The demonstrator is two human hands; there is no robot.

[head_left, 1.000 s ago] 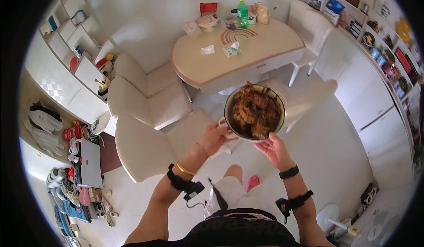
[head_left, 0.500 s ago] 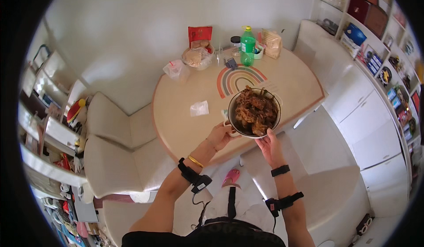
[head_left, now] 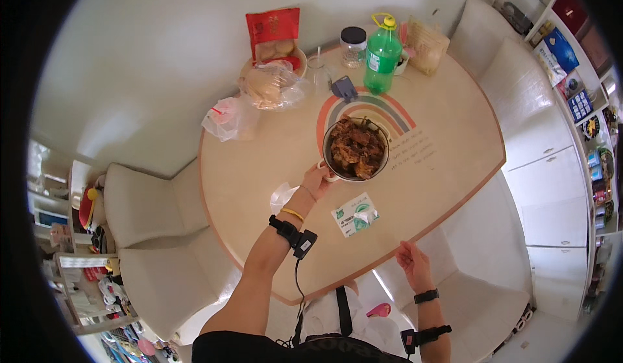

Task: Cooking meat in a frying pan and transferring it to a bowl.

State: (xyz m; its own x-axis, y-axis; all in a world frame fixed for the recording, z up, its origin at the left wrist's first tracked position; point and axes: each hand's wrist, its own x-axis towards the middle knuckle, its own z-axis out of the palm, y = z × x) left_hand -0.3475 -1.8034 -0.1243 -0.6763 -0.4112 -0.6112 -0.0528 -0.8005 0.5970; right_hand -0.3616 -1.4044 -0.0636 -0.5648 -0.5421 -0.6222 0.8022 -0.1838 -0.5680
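The bowl [head_left: 337, 168], filled with brown food [head_left: 355, 147], is held above or on the table [head_left: 259, 158]; whether its base is touching the tabletop cannot be told. Its handle [head_left: 329, 175], at the bowl's eight o'clock, is gripped by the left hand [head_left: 317, 181], whose fingers are closed on it. The right hand [head_left: 414, 265] is placed at five o'clock from the bowl, well apart from it, by the table's near edge. Its fingers are loosely curled and clamped on nothing. The two hands are thus widely separated, with the bowl lying at about eleven o'clock from the right hand and two o'clock from the left.

At the bowl's six o'clock, the packet [head_left: 355, 215] is seen between the hands. A tissue [head_left: 280, 197] is partly covered by the left wrist, toward eight o'clock. A green bottle [head_left: 383, 61] is stood near one o'clock, and a jar [head_left: 354, 48] near twelve.
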